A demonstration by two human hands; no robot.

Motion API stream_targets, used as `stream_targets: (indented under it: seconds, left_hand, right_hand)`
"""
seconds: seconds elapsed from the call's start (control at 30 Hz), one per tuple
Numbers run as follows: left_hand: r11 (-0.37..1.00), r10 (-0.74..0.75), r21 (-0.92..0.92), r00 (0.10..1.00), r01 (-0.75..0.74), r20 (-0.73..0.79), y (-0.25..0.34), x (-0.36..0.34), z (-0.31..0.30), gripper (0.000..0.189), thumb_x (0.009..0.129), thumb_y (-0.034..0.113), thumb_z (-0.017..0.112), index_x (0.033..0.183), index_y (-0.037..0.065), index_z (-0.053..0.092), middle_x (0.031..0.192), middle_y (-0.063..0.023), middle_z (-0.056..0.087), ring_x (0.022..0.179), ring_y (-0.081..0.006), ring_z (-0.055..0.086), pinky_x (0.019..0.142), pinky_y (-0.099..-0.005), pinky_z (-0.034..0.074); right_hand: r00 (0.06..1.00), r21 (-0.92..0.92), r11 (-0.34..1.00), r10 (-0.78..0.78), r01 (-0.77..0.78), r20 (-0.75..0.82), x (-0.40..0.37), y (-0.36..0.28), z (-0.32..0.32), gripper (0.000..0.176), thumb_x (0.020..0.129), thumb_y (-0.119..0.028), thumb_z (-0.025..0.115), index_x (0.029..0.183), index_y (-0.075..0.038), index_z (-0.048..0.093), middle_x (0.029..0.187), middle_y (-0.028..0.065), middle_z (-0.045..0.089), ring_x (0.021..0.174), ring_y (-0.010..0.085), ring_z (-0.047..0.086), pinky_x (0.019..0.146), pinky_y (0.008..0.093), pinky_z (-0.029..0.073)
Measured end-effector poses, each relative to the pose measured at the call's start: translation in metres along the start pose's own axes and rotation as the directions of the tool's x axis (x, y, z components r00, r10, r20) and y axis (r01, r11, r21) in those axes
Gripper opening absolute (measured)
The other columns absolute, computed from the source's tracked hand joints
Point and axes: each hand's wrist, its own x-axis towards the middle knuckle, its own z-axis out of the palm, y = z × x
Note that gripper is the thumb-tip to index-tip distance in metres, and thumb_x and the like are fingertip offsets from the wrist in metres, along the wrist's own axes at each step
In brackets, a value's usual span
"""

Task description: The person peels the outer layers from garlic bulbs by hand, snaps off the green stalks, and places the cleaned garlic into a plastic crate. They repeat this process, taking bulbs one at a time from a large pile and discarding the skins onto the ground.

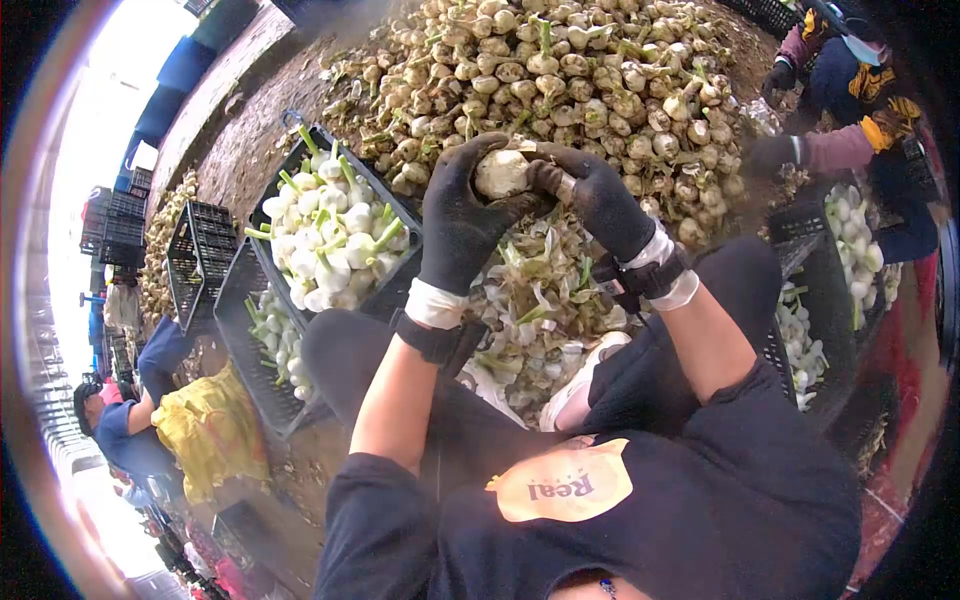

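Note:
Both my hands wear dark gloves and meet in front of the heap of garlic. My left hand (465, 205) is wrapped round a whitish garlic bulb (502, 174), partly peeled and streaked with brown. My right hand (603, 195) is closed at the bulb's right side, its fingertips right against it. A narrow tan edge shows between the right fingers; I cannot tell what it is. Below the hands, loose garlic skins (540, 275) lie in a pile between my legs.
Unpeeled garlic bulbs (560, 75) are heaped ahead. On my left, a black crate (402, 243) of white trimmed bulbs stands beside a lower crate (243, 345). More crates with bulbs (800, 345) are on the right. A co-worker's gloved hand (778, 158) reaches in there; another person (130, 430) is at left.

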Motion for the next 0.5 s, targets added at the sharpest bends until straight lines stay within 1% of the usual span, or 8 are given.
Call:
stream_targets:
  seconds: [0.03, 0.1, 0.13, 0.17, 0.27, 0.4, 0.47, 0.5]
  left_hand:
    - [1.0, 0.007, 0.008, 1.0, -0.007, -0.001, 0.001, 0.0, -0.001, 0.06, 0.064, 0.01, 0.089, 0.117, 0.004, 0.062, 0.112, -0.0118, 0.062, 0.102, -0.0248, 0.062, 0.09, -0.0348, 0.05]
    - [0.992, 0.052, 0.116, 0.994, -0.041, -0.094, 0.01, -0.003, -0.002, 0.061, 0.063, 0.009, 0.089, 0.117, 0.004, 0.062, 0.111, -0.0121, 0.062, 0.102, -0.0241, 0.062, 0.089, -0.034, 0.05]
    - [0.987, 0.025, 0.163, 0.992, -0.004, -0.126, 0.015, -0.009, 0.0, 0.057, 0.066, 0.012, 0.088, 0.116, 0.004, 0.062, 0.108, -0.0138, 0.062, 0.098, -0.0263, 0.063, 0.087, -0.0352, 0.051]
    - [0.986, 0.023, 0.168, 0.992, -0.001, -0.128, 0.016, -0.011, 0.001, 0.057, 0.066, 0.012, 0.088, 0.116, 0.004, 0.062, 0.108, -0.0138, 0.062, 0.098, -0.0263, 0.063, 0.087, -0.0352, 0.051]
    - [0.925, 0.063, 0.38, 0.986, -0.001, -0.151, 0.017, -0.016, 0.005, 0.049, 0.069, 0.019, 0.086, 0.11, 0.005, 0.063, 0.104, -0.0155, 0.061, 0.093, -0.0299, 0.062, 0.082, -0.0378, 0.05]
    - [0.889, 0.08, 0.457, 0.991, -0.021, -0.109, 0.015, -0.019, 0.004, 0.051, 0.067, 0.016, 0.088, 0.11, 0.005, 0.062, 0.104, -0.0151, 0.061, 0.094, -0.0295, 0.062, 0.083, -0.0376, 0.05]
    - [0.953, 0.122, 0.289, 0.989, -0.091, -0.089, 0.01, -0.02, 0.0, 0.057, 0.065, 0.014, 0.09, 0.113, 0.006, 0.06, 0.106, -0.0108, 0.061, 0.095, -0.0248, 0.061, 0.086, -0.0359, 0.05]
    - [0.952, 0.123, 0.29, 0.988, -0.093, -0.087, 0.014, -0.02, 0.0, 0.057, 0.065, 0.014, 0.09, 0.113, 0.006, 0.06, 0.106, -0.0108, 0.061, 0.095, -0.0248, 0.061, 0.086, -0.0359, 0.05]
  right_hand:
    - [1.0, 0.005, 1.0, -0.009, 0.009, -0.001, 0.0, -0.006, 0.0, 0.029, 0.096, -0.018, 0.059, 0.117, 0.001, 0.063, 0.105, 0.02, 0.069, 0.093, 0.0292, 0.068, 0.081, 0.0376, 0.052]
    - [0.98, -0.3, 0.943, -0.179, 0.147, -0.084, 0.0, -0.012, 0.0, 0.033, 0.095, -0.028, 0.065, 0.112, 0.0, 0.065, 0.093, 0.0129, 0.07, 0.084, 0.0171, 0.064, 0.076, 0.0308, 0.051]
    - [0.947, -0.411, 0.899, -0.252, 0.152, -0.201, -0.001, 0.003, 0.008, 0.03, 0.091, -0.026, 0.069, 0.106, -0.001, 0.066, 0.085, 0.0165, 0.067, 0.074, 0.0255, 0.065, 0.068, 0.0354, 0.051]
    - [0.947, -0.406, 0.901, -0.252, 0.154, -0.199, -0.002, -0.003, 0.01, 0.03, 0.091, -0.026, 0.069, 0.106, -0.001, 0.066, 0.085, 0.0165, 0.067, 0.074, 0.0255, 0.065, 0.068, 0.0354, 0.051]
    - [0.908, -0.628, 0.748, -0.388, 0.212, -0.156, -0.008, -0.019, 0.016, 0.029, 0.085, -0.023, 0.072, 0.102, -0.001, 0.064, 0.084, 0.0225, 0.064, 0.077, 0.0409, 0.064, 0.064, 0.0419, 0.05]
    - [0.95, -0.63, 0.758, -0.296, 0.169, -0.102, -0.006, -0.011, 0.014, 0.026, 0.085, -0.022, 0.071, 0.097, -0.001, 0.063, 0.086, 0.0236, 0.064, 0.08, 0.0426, 0.064, 0.064, 0.0445, 0.05]
    - [0.968, -0.605, 0.792, -0.207, 0.083, -0.138, -0.002, 0.004, 0.01, 0.023, 0.086, -0.022, 0.068, 0.092, -0.001, 0.061, 0.085, 0.0234, 0.064, 0.08, 0.0436, 0.063, 0.064, 0.0461, 0.049]
    - [0.968, -0.604, 0.793, -0.209, 0.083, -0.14, -0.001, 0.015, 0.007, 0.023, 0.086, -0.022, 0.068, 0.092, -0.001, 0.061, 0.085, 0.0234, 0.064, 0.08, 0.0436, 0.063, 0.064, 0.0461, 0.049]
